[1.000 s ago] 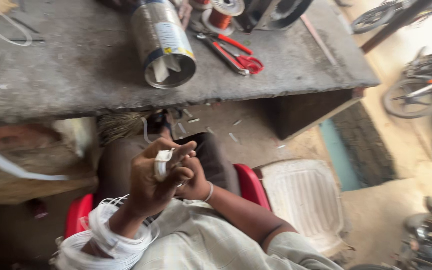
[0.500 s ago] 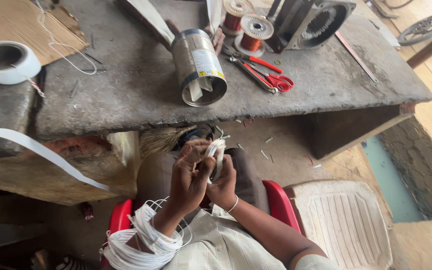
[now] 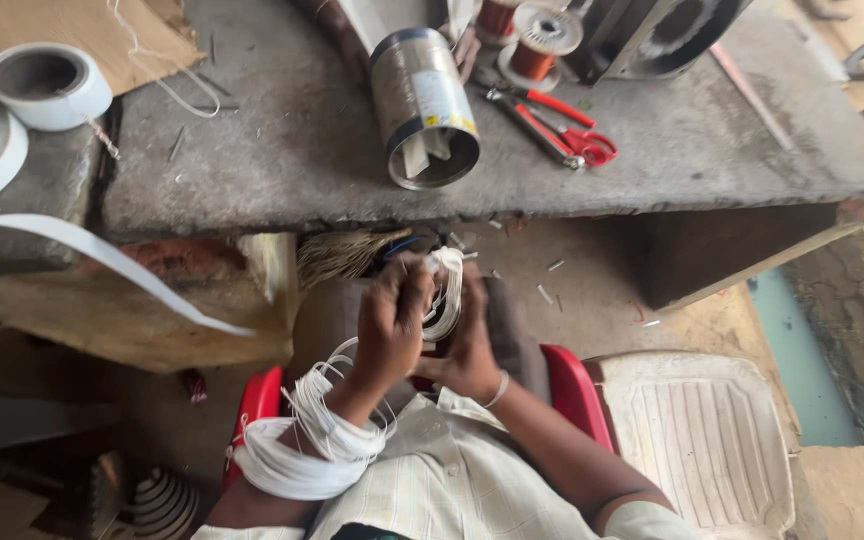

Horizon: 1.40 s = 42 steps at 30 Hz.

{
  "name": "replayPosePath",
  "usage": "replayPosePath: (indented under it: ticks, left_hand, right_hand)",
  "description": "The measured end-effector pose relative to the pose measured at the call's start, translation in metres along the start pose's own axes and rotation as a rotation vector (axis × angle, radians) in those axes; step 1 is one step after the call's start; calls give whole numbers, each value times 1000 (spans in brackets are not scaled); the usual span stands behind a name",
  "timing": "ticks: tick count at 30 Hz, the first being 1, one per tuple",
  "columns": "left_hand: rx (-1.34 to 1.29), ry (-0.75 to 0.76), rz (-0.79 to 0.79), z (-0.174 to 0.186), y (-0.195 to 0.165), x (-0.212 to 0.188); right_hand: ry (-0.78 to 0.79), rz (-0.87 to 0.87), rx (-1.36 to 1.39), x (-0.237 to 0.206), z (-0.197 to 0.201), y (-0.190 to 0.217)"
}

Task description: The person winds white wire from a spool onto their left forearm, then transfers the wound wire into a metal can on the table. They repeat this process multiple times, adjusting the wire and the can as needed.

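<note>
White cord (image 3: 444,292), looped into a small hank, sits between my two hands above my lap, in front of the desk edge. My left hand (image 3: 392,325) has its grip folded around the near side of the hank, fingers curled over the strands; my right hand (image 3: 472,345) backs it from the far side, its grip closed on the same loops with the palm turned inward. The picture is blurred here, so single strands between the fingers cannot be told apart. From the hank, loose turns run down to a thick white coil (image 3: 297,455) wound around my left forearm.

To do this step well, I judge that the loops should be kept flat and side by side, with even tension from the forearm coil so no turn slips off or crosses another, and that the two grips should press rather than twist.

Beyond the hands, the grey desk (image 3: 252,150) carries a metal can (image 3: 427,105) lying on its side, red-handled pliers (image 3: 552,125), spools of copper wire (image 3: 532,35) and a roll of white tape (image 3: 42,85). A white strip (image 3: 102,255) hangs off the desk at left. A red seat (image 3: 572,385) shows under me.
</note>
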<state>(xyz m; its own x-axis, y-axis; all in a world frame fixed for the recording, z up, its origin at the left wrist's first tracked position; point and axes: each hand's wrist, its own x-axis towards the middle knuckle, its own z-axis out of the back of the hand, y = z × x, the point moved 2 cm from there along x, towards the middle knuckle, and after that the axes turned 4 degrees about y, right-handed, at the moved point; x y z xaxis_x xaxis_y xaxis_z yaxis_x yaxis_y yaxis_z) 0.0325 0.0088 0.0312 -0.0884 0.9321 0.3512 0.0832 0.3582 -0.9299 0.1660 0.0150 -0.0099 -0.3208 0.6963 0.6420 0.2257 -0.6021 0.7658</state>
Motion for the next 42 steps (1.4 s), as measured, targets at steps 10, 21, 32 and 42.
replayPosePath:
  ticks: [10,21,32,42]
  left_hand:
    - [-16,71,26,5,1,6]
    - [51,25,-91,3,-9,4]
    - [-280,153,62,-2,17,5]
    - [-57,50,42,13,13,8]
  right_hand:
    - [24,-32,-389,58,22,21]
    - [-220,-26,17,41,11,-4]
    - [-324,-121,136,35,18,-7]
    - [-265,-65,-78,84,56,-44]
